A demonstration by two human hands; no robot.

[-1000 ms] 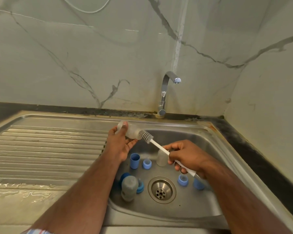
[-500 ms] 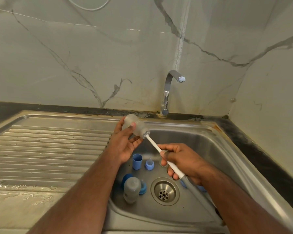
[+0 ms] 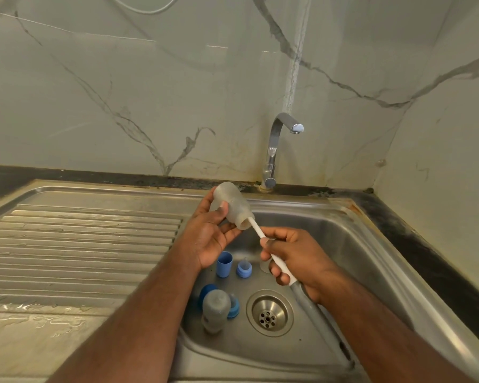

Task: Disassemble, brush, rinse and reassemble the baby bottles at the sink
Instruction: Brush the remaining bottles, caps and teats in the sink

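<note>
My left hand (image 3: 210, 233) grips a frosted clear baby bottle (image 3: 233, 204) above the sink's back left corner, mouth tilted down to the right. My right hand (image 3: 293, 258) grips the white handle of a bottle brush (image 3: 256, 229); its bristle head is hidden inside the bottle. On the basin floor lie a second frosted bottle (image 3: 216, 306), a blue cap (image 3: 224, 264), a blue collar with a teat (image 3: 244, 269) and more blue parts (image 3: 234, 306) beside the second bottle. Another clear part sits half hidden behind my right hand.
The steel sink basin (image 3: 351, 244) has a round drain (image 3: 269, 312) at its middle. A chrome tap (image 3: 274, 150) stands behind it, with no water running. A ribbed drainboard (image 3: 80, 244) lies to the left, wet near its front. Marble walls close the back and right.
The brush head went from outside the bottle's mouth to fully inside it. My right hand moved up toward the bottle along with it.
</note>
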